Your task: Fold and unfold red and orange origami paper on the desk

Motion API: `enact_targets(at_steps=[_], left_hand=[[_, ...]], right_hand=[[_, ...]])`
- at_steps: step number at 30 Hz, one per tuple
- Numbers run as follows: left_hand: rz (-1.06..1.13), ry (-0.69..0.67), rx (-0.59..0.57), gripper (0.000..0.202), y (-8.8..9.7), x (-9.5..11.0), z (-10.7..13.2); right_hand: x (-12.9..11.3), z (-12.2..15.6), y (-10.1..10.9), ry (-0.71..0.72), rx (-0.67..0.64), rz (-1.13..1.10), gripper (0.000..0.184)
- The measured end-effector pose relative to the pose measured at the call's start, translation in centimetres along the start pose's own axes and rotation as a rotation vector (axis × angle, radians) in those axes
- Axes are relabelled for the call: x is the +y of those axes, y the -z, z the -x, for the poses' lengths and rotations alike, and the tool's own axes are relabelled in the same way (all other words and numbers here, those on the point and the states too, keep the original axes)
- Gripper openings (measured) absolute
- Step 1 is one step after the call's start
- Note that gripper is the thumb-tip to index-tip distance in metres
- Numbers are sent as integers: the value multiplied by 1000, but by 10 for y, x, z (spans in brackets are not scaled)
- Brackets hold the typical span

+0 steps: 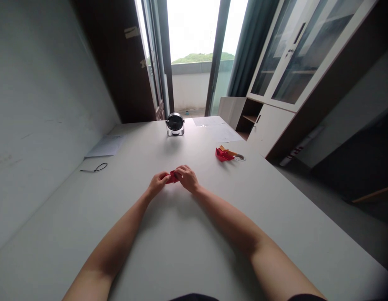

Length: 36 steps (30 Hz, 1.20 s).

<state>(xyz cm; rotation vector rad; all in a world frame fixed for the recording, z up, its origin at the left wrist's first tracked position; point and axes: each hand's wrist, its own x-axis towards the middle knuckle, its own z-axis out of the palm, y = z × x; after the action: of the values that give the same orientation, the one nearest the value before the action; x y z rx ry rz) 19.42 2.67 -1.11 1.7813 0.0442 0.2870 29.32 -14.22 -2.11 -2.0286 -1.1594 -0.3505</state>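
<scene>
A small piece of folded red paper is held low over the middle of the white table. My left hand pinches its left end between thumb and fingers. On the right end, my right hand is closed with its fingers bent over the paper and partly covering it. The paper's exact folds are too small to make out. To the right lie folded red paper pieces and an orange one, beside a roll of tape.
A small round fan stands at the table's far side. White sheets lie at the far right, more papers at the left by the wall. A black cable tie lies nearer. A glass-door cabinet stands beyond the right edge.
</scene>
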Motion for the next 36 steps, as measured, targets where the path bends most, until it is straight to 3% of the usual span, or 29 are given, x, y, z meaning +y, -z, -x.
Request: enact_targets(at_steps=[6, 10, 18, 26, 31, 36], left_hand=[[40, 33, -13, 22, 6, -4, -2], [48, 25, -87, 17, 4, -5, 1], [-145, 6, -150, 16, 3, -4, 3], [-309, -71, 74, 12, 3, -8, 1], [-270, -77, 226, 11, 4, -9, 2], [-91, -52, 276, 17, -1, -11, 0]], right_hand=[[-1, 0, 6, -33, 7, -9, 19], [0, -2, 5, -19, 1, -23, 19], [3, -3, 0, 39, 38, -41, 19], [4, -1, 0, -56, 146, -63, 13], [7, 0, -6, -97, 74, -73, 17], [11, 1, -12, -107, -6, -87, 26]])
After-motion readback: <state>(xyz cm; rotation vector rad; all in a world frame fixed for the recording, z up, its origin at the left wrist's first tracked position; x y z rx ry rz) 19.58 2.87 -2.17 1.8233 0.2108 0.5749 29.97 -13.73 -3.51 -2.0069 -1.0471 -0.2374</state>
